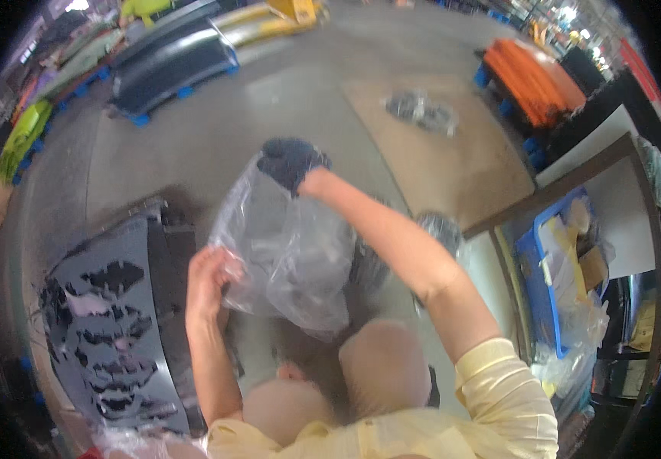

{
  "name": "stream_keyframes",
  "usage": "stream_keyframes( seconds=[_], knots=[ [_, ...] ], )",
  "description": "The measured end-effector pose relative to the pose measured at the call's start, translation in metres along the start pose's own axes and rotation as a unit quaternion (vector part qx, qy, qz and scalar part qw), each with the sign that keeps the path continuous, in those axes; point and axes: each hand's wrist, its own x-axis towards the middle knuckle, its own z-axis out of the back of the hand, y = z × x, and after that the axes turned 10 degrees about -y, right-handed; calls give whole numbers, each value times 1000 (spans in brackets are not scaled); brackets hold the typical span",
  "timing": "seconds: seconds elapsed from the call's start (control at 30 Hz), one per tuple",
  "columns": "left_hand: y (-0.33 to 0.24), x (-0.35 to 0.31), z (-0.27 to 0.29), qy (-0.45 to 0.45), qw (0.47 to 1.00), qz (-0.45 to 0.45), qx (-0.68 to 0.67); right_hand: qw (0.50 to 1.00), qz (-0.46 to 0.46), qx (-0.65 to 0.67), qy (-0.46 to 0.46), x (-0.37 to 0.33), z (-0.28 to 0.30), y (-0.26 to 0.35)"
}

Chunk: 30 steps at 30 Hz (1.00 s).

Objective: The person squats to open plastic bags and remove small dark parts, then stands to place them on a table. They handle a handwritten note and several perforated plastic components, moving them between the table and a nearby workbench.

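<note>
A large clear plastic bag hangs spread out in front of my knees, between my two hands. My right hand, in a dark glove, is closed on the bag's far upper edge. Lower down, my bare left hand pinches the near left side of the bag. Light glares off its creased film, so I cannot tell whether anything lies inside. Just right of the bag, partly behind my right forearm, sit a dark bundle and a dark film-wrapped bundle.
At my left stands a dark grey panel with ragged black patches. A blue crate of plastic and scraps is at my right. Ahead, wrapped dark parts lie on a brown sheet. Orange panels and black panels stand on blue supports.
</note>
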Motion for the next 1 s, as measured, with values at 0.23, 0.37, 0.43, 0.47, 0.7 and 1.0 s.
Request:
stream_keyframes(
  seconds=[0.23, 0.37, 0.43, 0.47, 0.7, 1.0],
  knots=[
    [-10, -10, -46, 106, 993, -41, 36, 994, 64, -11, -89, 21, 33, 14],
    [11, -12, -50, 149, 982, -13, 116, 985, 78, -147, 38, 7, 35, -8],
    [27, -14, -40, 149, 974, 13, 171, 959, 215, -177, 60, -10, 31, -36],
    [34, -11, -34, 148, 970, 29, 192, 951, 227, -202, 53, -18, 27, -55],
    [48, 2, -4, 10, 996, 54, 74, 903, -346, 142, -210, -157, 47, -223],
    [53, 2, -31, 52, 978, 56, 195, 682, -674, 264, -105, -303, -63, -284]
  ],
)
